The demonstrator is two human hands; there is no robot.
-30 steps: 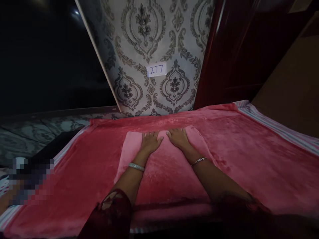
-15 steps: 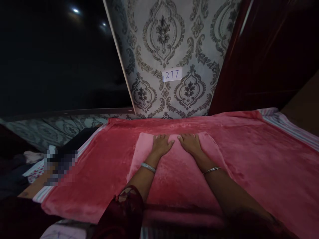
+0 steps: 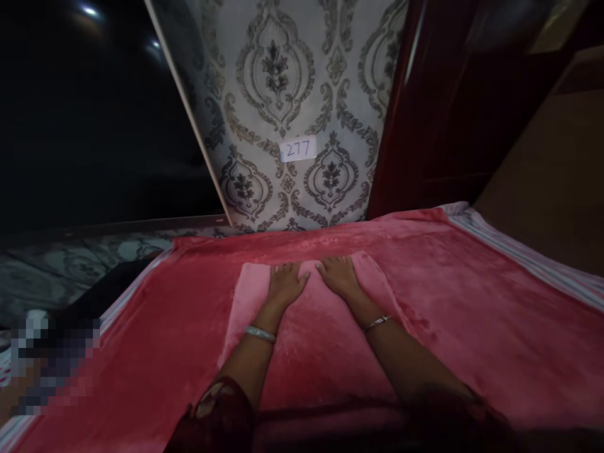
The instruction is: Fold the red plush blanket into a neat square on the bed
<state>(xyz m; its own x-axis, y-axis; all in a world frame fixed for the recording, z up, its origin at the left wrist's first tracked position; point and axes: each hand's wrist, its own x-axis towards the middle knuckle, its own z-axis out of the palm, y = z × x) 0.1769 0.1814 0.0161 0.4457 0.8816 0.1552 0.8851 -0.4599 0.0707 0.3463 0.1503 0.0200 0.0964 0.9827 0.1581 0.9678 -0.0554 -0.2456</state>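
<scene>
From here I see the folded cloth [image 3: 325, 352] lying on the spread blanket [image 3: 472, 314] at lower center; behind, 1 paper label [image 3: 298, 148] sits on the wall [image 3: 283, 94], between the screen [image 3: 94, 126] at upper left and the cabinet [image 3: 438, 94] at upper right.

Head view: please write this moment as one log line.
left hand: palm down on pink cloth | right hand: same | red blanket: beneath cloth

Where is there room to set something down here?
Blanket lies bare either side of the folded cloth, out to the striped edges, with a thinner strip between cloth and wall. The folded cloth is crowded: left hand and right hand rest on its far end, forearms above it.
</scene>
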